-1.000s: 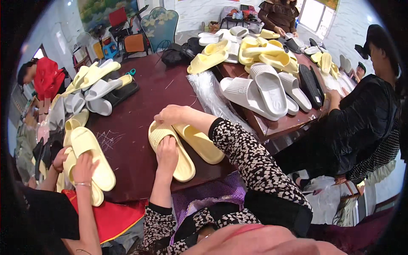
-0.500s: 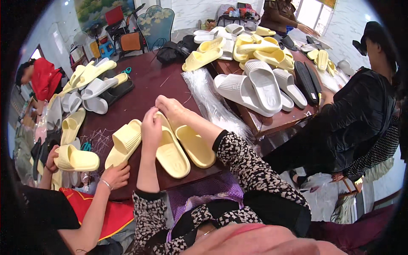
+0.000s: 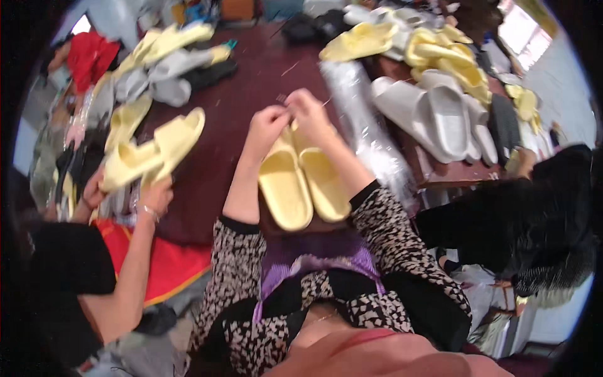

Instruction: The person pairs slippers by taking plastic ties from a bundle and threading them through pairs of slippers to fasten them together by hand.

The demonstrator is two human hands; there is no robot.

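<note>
A pair of pale yellow slide slippers lies side by side on the dark red table in front of me: the left slipper (image 3: 286, 191) and the right slipper (image 3: 325, 185), soles down, heels toward me. My left hand (image 3: 267, 131) is closed in a pinch just above the far end of the pair. Against its fingertips, my right hand (image 3: 308, 114) is also closed. Whatever the fingers pinch is too small and blurred to make out. My hands and wrists partly cover the slippers' far ends.
At left, a co-worker's hands (image 3: 154, 195) hold two yellow slippers (image 3: 173, 141). Yellow and grey slippers (image 3: 169, 69) are heaped at far left. Clear plastic strips (image 3: 361, 113) lie right of my hands, beside grey slippers (image 3: 446, 119). Another person (image 3: 534, 213) sits at right.
The view has swung, shifting the scene. My fingertips have come together over the slippers' far end. The co-worker has lifted the second yellow slipper off the table and put it against the first.
</note>
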